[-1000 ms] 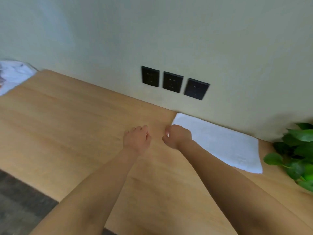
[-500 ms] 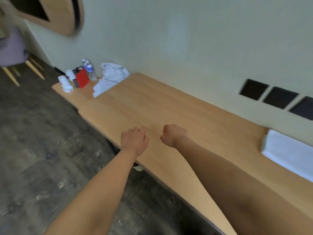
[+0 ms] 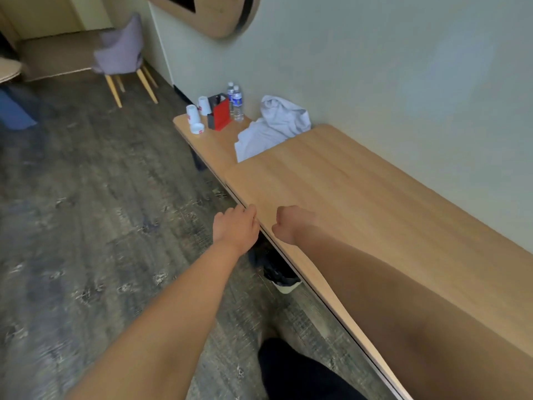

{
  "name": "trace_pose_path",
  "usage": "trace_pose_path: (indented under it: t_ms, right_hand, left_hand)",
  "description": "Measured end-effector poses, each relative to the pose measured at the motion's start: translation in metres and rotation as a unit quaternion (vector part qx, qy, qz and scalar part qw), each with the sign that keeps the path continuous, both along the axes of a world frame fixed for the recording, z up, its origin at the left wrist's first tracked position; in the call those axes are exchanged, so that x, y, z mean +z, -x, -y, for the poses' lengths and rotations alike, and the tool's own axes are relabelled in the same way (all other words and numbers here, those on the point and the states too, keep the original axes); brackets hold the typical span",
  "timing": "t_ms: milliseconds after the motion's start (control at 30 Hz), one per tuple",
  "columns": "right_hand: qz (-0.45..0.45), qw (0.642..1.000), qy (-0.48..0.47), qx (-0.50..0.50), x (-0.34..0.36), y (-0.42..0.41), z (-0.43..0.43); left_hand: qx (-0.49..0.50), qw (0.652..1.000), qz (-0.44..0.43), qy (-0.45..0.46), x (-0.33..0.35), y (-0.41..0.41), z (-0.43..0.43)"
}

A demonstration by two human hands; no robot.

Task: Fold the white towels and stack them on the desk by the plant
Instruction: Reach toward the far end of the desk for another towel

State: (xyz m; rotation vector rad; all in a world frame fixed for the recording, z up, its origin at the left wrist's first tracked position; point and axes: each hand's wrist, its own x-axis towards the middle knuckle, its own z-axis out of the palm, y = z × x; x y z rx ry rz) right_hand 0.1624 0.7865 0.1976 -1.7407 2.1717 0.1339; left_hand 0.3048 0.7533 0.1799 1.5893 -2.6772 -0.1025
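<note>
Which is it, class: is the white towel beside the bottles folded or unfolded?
Unfolded. The white towel lies in a crumpled heap against the wall, bunched and wrinkled, with no neat folded edges.

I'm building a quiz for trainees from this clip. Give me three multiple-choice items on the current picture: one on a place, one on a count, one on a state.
1. Where on the desk is the unfolded white towel? A near edge; B far end; C middle.
2. How many water bottles stand near it? A one; B two; C four.
3. What do the left hand and right hand hold? A a towel each; B a bottle; C nothing.
Key: B, it is heaped at the far end beside the bottles; B, two capped bottles stand side by side; C, both hands are empty near the desk's front edge.
</note>
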Motion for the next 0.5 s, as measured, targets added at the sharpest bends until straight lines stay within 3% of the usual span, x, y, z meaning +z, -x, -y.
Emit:
trace_pose_path:
  t_ms: [500]
  right_hand:
    - [0.000, 0.999, 0.012, 0.048, -0.022, -0.041, 0.302]
  left_hand:
    - [0.035, 0.998, 0.035, -0.033, -0.005, -0.036, 0.275]
